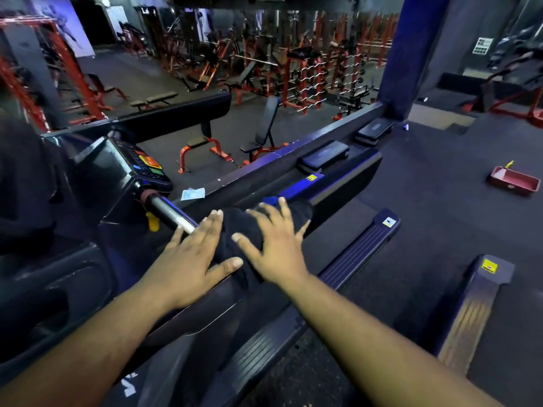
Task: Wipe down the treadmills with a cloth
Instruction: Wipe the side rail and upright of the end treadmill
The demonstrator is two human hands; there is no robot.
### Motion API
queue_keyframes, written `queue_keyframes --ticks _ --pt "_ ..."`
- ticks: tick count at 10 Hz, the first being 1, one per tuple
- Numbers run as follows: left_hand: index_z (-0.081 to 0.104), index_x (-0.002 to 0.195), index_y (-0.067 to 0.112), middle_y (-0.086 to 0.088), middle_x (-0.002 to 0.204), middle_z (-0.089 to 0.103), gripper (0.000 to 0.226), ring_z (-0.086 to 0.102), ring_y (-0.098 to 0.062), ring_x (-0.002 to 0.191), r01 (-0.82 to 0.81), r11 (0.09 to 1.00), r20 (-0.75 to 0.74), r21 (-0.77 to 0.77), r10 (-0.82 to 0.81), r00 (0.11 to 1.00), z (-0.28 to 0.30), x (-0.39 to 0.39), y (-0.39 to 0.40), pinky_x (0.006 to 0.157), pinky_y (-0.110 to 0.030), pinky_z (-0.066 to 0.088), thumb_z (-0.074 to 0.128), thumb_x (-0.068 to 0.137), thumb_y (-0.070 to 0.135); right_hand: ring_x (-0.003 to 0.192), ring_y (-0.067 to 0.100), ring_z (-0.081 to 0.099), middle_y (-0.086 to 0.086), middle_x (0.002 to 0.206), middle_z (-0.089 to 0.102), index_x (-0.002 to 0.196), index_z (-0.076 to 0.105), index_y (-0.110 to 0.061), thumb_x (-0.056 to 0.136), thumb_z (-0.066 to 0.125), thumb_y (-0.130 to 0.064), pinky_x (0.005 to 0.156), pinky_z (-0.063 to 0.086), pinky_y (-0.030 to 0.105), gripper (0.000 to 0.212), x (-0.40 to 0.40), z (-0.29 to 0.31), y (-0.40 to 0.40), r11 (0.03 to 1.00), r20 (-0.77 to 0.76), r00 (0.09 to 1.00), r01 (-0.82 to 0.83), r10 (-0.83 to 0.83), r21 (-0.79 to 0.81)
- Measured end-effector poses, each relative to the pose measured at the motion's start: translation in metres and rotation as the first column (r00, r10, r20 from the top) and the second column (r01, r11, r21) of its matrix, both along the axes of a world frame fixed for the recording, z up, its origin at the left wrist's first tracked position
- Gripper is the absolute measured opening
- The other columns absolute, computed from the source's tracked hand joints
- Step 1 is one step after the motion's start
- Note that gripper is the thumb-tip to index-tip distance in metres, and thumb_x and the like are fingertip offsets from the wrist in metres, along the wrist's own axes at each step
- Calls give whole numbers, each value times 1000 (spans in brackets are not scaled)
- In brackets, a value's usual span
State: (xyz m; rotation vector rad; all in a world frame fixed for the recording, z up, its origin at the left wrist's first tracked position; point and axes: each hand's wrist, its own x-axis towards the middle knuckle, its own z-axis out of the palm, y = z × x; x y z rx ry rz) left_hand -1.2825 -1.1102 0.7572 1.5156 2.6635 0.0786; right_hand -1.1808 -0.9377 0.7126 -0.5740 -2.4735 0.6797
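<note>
Black cloth (239, 230): draped over treadmill handrail (205, 295), edges lost against dark plastic, mostly covered. Left hand (188, 259) and right hand (271, 245): fingers spread, pressing flat on cloth. Console (141, 165) far left, partly cut off. Open floor (440, 207) right.

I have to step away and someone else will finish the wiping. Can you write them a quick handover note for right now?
Left hand: flat, fingers straight, pressing the black cloth onto the treadmill's handrail.
Right hand: also flat on the cloth, fingers spread.
The cloth is draped over the rail just past the silver grip beside the console.
Done: cannot tell how much has been wiped.
Left: probably the remaining rail, the console, and the neighbouring treadmill.
</note>
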Motion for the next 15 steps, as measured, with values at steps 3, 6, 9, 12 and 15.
queue_keyframes --ticks 3,6,9,12,15 --pt "-25 153 23 7 164 -21 106 -15 -6 151 62 998 -45 24 -61 997 -8 9 -22 124 -47 -3 -7 73 90 153 15 -6 -9 163 21 141 47 -41 93 52 -54 111 3 76 51 -15 -6 17 921 -118 937 291 -329 -258" --pt "-25 153 26 10 162 -24 104 -19 -3 149 128 990 0 52 -128 992 -9 6 -26 124 -45 -5 -4 74 91 154 23 3 6 167 5 154 12 -27 106 38 -34 125 4 32 55 -9 -107 -17 416 -271 847 -66 -457 -907" --pt "-27 152 27 13 157 -35 109 -27 -3 146 95 995 -38 -12 -96 995 0 8 -11 122 -50 -10 -13 66 93 151 6 -15 -12 164 -12 158 2 -25 96 42 -54 120 -7 18 79 -14 -46 -87 751 -431 791 55 -435 -658" --pt "-21 155 23 9 161 -27 111 -18 -5 149 129 991 -36 -34 -130 991 3 1 50 121 -52 -8 -3 69 91 153 21 -14 -9 167 3 152 35 -32 95 59 -43 121 6 40 62 -21 -17 67 795 -294 848 217 -441 -566" --pt "-23 153 20 7 160 -29 115 -20 -8 149 133 991 -23 -34 -134 991 14 3 115 122 -53 -7 -2 67 93 154 19 -1 -7 159 34 134 56 -31 91 51 -49 117 8 67 47 2 -20 116 989 -172 979 94 -112 -111"
